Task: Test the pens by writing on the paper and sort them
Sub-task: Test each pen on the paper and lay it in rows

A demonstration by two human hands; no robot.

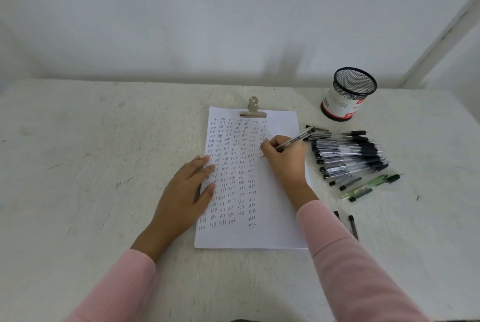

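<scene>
The paper [275,228] lies flat on a pale table [91,165], held at its far edge by a metal clip [253,108]. Columns of the small handwritten word "test" cover its left and middle parts. The strip along its right side is bare.

The right hand [285,158] is over the paper's upper right part, with its fingers curled and pinching a pen [296,141]. The pen's tip touches the paper at the rightmost column of writing. Its back end slants up and away past the paper's right edge.

The left hand [187,191] lies flat across the paper's left edge. Its fingers are straight and close together and rest on the written columns, while the palm is on the table beside the sheet. Pink sleeves [345,264] cover both forearms, and the right one crosses the paper's near right corner.

Just right of the paper lies a pile [348,155] of clear pens with black caps and grips, most of them lying crosswise to the sheet's long side. Two green pens [361,190] lie at the near end of the pile. Nearer still, right of the paper's near right corner, are two dark pens [353,228], and the right sleeve partly hides them.

A black mesh cup [348,94] with a white and red label stands beyond the paper's far right corner, apart from the pile. A plain pale wall [181,22] rises behind the paper's far edge.
</scene>
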